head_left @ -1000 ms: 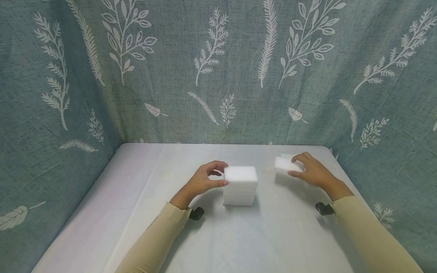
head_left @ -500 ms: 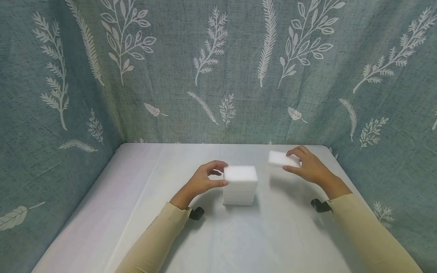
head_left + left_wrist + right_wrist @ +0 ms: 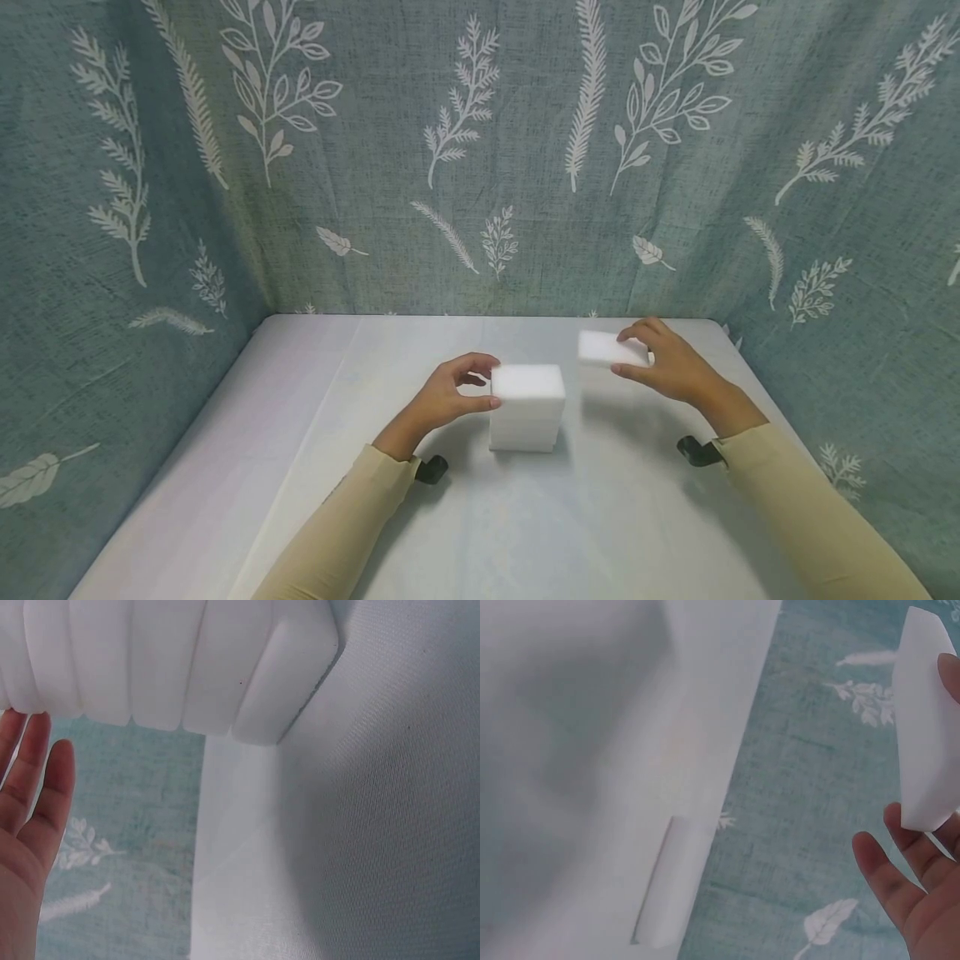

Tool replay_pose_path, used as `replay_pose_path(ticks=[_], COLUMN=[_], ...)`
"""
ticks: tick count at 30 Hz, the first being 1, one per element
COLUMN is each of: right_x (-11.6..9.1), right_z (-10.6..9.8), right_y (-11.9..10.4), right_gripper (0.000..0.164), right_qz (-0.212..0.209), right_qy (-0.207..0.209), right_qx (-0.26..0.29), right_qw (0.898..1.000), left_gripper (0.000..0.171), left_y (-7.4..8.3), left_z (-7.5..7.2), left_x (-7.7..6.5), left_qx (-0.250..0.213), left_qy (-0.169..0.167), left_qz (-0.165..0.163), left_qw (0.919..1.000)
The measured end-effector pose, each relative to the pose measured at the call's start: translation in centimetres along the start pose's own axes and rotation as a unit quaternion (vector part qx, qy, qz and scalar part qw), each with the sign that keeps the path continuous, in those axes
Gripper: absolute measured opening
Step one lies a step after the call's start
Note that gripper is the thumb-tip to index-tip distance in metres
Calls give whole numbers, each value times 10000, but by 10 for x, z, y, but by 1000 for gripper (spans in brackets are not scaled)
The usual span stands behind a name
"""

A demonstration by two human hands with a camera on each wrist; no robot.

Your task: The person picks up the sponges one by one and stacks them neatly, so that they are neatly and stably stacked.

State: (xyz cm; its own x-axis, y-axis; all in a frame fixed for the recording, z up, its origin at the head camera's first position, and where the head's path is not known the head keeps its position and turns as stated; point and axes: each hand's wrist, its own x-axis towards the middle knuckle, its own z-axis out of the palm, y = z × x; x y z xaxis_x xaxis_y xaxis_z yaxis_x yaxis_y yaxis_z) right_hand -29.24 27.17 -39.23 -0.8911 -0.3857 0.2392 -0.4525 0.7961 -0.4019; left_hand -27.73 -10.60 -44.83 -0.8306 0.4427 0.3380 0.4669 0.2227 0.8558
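A stack of several white foam sponges (image 3: 524, 417) stands upright near the middle of the table. My left hand (image 3: 450, 392) holds its upper left side, thumb at the near corner and fingers at the far one. In the left wrist view those fingertips (image 3: 39, 720) meet the stack's (image 3: 161, 667) edge near the top. Right of and behind the stack, my right hand (image 3: 671, 362) pinches one white sponge (image 3: 603, 347) above the table, its shadow below. The right wrist view shows this sponge (image 3: 926, 727) between thumb and fingers, two fingers spread away from it.
Another white block (image 3: 664, 885) lies on the table near its far edge in the right wrist view. The white-covered table (image 3: 337, 500) is bordered by a green leaf-patterned curtain (image 3: 375, 233) at the back and sides. A dark wrist camera (image 3: 432, 469) sits below the left hand.
My right hand has carried its sponge left and slightly up, toward the stack, slowing in the last half second. The left hand and the stack have stayed in place.
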Motion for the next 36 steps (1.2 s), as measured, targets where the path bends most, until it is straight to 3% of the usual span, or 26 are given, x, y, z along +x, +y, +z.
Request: replay_pose_path(ticks=[14,22,28,36], right_x=[0,-1,-2,2], right_z=[-1,5,13,29], right_y=[-26,-39,-47,-50], right_gripper=[56,48,44,46], right_qz=[-571,-1060,-1551,-2352], right_qy=[99,379,701,1103], right_qx=[219,439,610,850], right_qw=[9981,9927,9835,9619], left_gripper=[57,58,57,58], left_y=[0,0,0,-1], left_z=[1,1,1,2], left_x=[1,1,0,1], left_qx=[4,43,53,39], left_qy=[-12,-12,34,83], left_qz=[16,-5,10,96], left_qw=[10000,10000,10000,9999])
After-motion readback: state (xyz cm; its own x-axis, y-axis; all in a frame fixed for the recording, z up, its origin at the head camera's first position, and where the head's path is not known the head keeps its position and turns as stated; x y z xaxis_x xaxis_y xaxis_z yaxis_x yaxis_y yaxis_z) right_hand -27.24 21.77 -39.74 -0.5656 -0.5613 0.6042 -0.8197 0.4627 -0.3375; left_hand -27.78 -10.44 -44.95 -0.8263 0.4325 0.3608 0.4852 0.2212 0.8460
